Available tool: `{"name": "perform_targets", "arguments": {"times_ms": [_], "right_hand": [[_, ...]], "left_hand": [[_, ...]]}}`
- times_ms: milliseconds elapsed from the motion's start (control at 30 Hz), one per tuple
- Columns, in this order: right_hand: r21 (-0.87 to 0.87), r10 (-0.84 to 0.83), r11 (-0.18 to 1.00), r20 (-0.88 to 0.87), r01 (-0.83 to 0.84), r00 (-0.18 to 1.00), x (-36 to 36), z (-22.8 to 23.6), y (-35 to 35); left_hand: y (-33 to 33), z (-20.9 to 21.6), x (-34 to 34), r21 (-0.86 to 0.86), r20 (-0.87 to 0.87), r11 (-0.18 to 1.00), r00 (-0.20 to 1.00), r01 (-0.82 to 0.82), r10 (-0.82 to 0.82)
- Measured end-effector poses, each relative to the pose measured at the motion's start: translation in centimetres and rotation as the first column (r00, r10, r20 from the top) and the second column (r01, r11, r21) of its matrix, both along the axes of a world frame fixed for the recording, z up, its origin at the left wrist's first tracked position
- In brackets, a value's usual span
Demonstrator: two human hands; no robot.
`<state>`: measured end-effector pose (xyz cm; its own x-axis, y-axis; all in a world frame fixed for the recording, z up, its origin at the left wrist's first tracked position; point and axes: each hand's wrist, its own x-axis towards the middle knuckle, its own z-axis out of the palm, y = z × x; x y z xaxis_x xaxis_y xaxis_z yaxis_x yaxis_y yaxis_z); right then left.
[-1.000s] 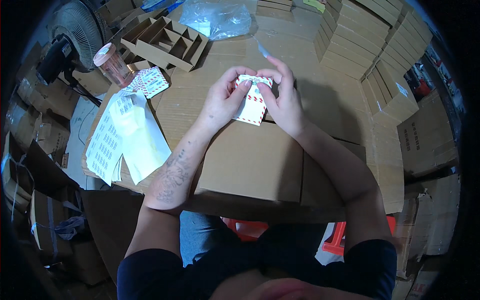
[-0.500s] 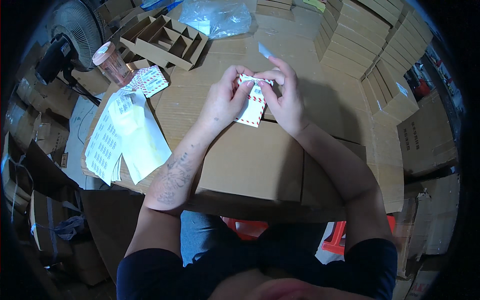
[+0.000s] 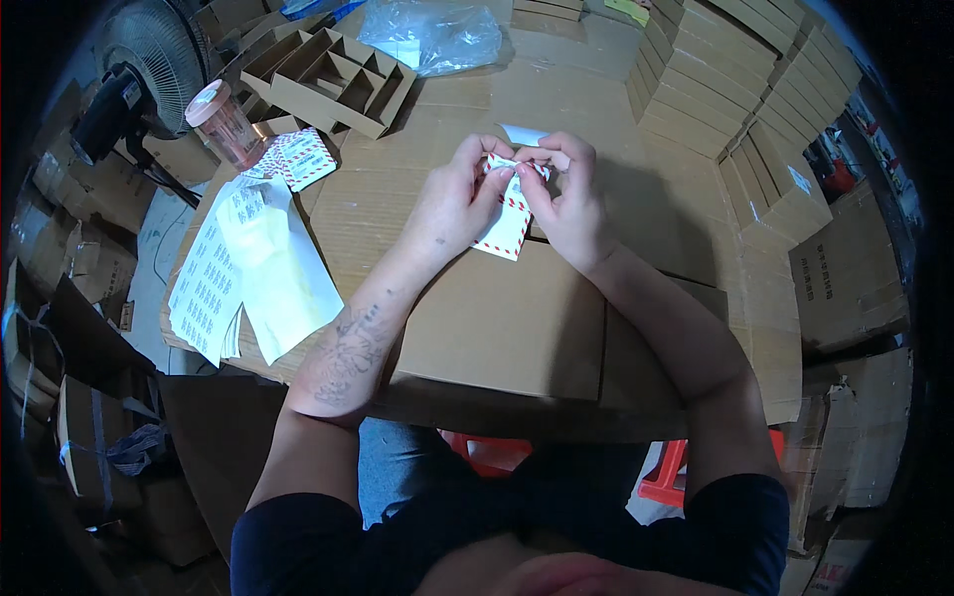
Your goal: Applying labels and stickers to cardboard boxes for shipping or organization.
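Observation:
Over the middle of the cardboard-topped table, my two hands meet on a small white card with a red striped border (image 3: 504,236). My left hand (image 3: 455,206) pinches its upper left part between thumb and bent fingers. On the upper right part, my right hand (image 3: 570,204) presses with thumb and curled forefinger. The top of the card looks bent or creased between the thumbs, and the fingers partly hide it. Just beyond my fingers shows a pale bluish-white slip (image 3: 523,134); whether the right fingers touch it is unclear.
Printed label sheets (image 3: 209,288) lie at left, near more striped cards (image 3: 304,159) and a pink-lidded clear cup (image 3: 229,129). Behind are a divided cardboard tray (image 3: 383,124), a plastic bag (image 3: 437,40) and a fan (image 3: 149,70). Flat boxes (image 3: 696,89) are stacked at right.
Both hands and the striped card have shifted slightly nearer to me and right. The card's top is more bent. The pale slip has swung lower and shows broader beyond the fingers.

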<state>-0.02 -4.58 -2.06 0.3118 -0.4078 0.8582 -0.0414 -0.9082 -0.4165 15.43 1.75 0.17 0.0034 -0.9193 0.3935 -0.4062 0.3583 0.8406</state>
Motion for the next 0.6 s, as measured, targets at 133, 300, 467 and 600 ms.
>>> {"name": "perform_targets", "arguments": {"times_ms": [133,300,467,600], "right_hand": [[-0.03,-0.007,1.0,0.024,0.008,1.0,0.15,-0.01,-0.22],[-0.081,-0.061,0.995,0.001,0.061,0.998,0.07,-0.02,-0.27],[-0.065,-0.036,0.997,-0.018,0.035,0.999,-0.09,-0.05,-0.26],[-0.041,0.001,0.999,0.02,-0.001,1.0,0.08,0.05,0.09]], "left_hand": [[0.37,0.44,-0.12,-0.01,0.033,0.999,0.999,-0.035,0.036],[0.44,0.38,-0.06,-0.038,0.005,0.999,1.0,-0.031,0.031],[0.54,0.52,-0.14,-0.022,0.004,1.0,1.0,-0.017,0.017],[0.7,0.67,-0.2,-0.025,0.012,1.0,1.0,-0.003,0.003]]}}
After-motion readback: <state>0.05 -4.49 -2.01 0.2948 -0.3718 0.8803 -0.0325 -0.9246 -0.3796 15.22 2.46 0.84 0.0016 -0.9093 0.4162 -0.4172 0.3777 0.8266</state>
